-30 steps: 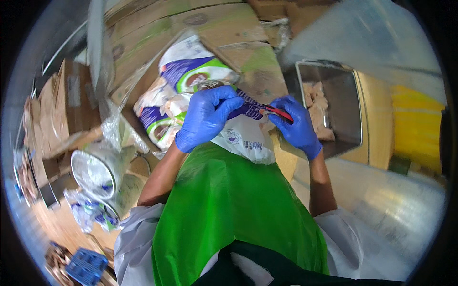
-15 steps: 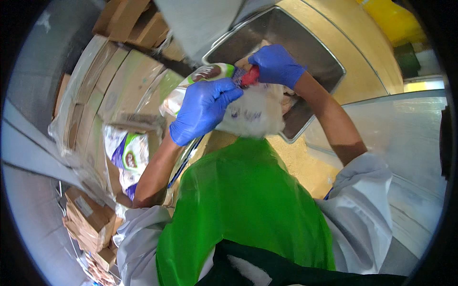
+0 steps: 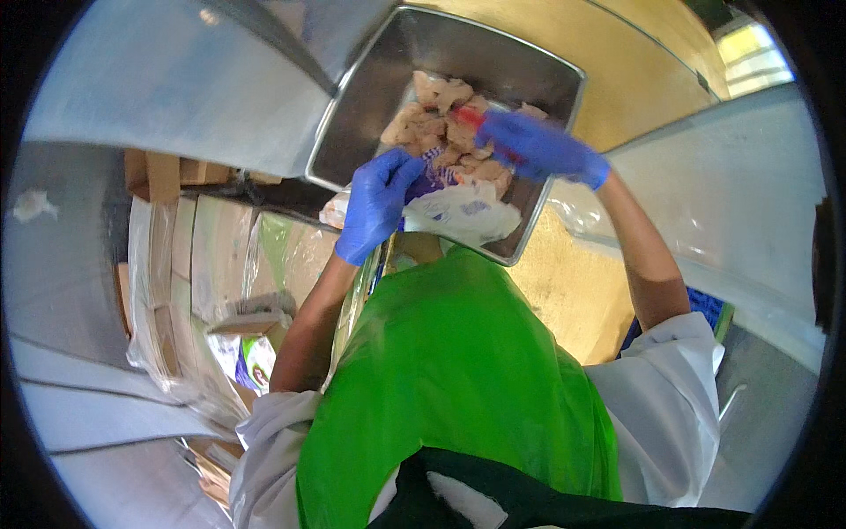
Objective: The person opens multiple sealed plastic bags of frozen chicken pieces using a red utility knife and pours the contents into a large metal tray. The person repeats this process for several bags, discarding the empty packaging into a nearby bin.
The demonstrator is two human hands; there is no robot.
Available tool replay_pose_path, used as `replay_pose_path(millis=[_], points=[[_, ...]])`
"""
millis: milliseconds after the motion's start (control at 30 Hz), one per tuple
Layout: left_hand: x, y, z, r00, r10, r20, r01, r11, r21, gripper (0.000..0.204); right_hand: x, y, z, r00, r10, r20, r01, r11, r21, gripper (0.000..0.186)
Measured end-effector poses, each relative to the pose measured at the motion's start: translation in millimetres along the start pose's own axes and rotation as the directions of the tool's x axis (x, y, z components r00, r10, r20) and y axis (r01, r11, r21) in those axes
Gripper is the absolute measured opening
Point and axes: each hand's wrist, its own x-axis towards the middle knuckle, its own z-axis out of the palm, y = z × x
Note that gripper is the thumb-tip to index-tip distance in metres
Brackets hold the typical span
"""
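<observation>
My left hand [image 3: 377, 204], in a blue glove, pinches the edge of a white and purple plastic bag [image 3: 467, 213]. The bag lies slack over the near side of a deep metal tub [image 3: 493, 44], its opening toward the tub. Pale pinkish raw meat pieces [image 3: 423, 128] sit in a heap in the tub, just beyond the bag's opening. My right hand [image 3: 546, 150], also gloved in blue and smeared by motion, is closed on a small red tool [image 3: 469, 115] over the right part of the heap. The tool's exact kind is too blurred to tell.
Stacked cardboard cartons [image 3: 220, 256] in clear wrap stand at the left. An open carton there holds another printed bag [image 3: 256, 360]. Yellowish surfaces [image 3: 564, 282] lie beside the tub, and a pale panel [image 3: 714, 220] stands at the right. A blue crate [image 3: 705, 304] shows behind my right arm.
The bag has been lowered and its meat now lies loose in the tub. My right hand has moved right and slightly down with the red tool, away from my left hand. The view has shifted.
</observation>
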Motion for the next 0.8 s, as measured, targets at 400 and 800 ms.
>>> replay_pose_path(millis=[400,800], points=[[31,-26,13,0.975,-0.097,0.202,0.122,0.986,-0.117,0.018,-24,-6,63,0.963,0.143,0.228,-0.179,0.973,0.145,0.035],[95,-56,-9,0.995,-0.039,0.087,0.042,0.999,-0.033,0.023,-19,-12,64,0.981,0.112,0.157,-0.13,0.985,0.112,0.039]])
